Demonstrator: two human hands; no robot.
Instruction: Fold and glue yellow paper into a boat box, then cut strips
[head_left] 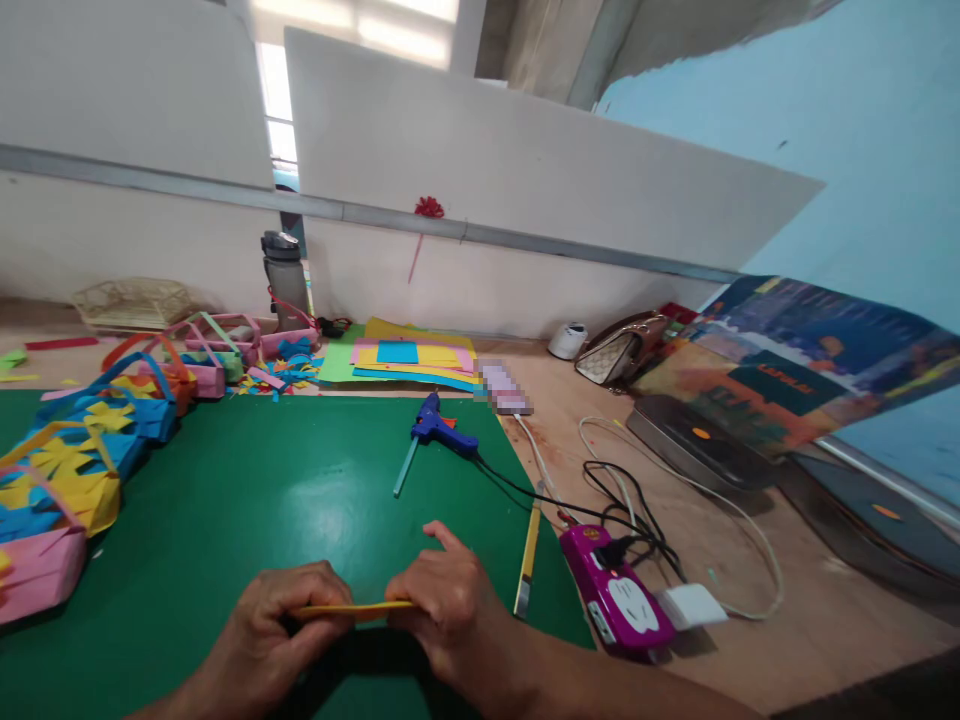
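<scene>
Between my two hands a narrow yellow paper strip point(369, 611) is held level above the green mat point(247, 500), seen nearly edge-on. My left hand point(289, 620) pinches its left end between thumb and fingers. The right end is gripped by my right hand point(450, 600), whose index finger sticks up and away. Beyond the hands lies a blue glue gun point(439, 430) with a glue stick point(406, 467) poking out of its back. A yellow-handled cutter point(529, 555) rests on the mat to the right of my right hand.
Several coloured paper baskets point(139, 400) line the left side. Stacked paper sheets point(405, 350) and paper scraps point(289, 370) lie at the back, near a grey bottle point(286, 280). On the right are a purple power strip point(619, 600), tangled cables point(637, 520), a phone point(504, 388) and a handbag point(619, 350).
</scene>
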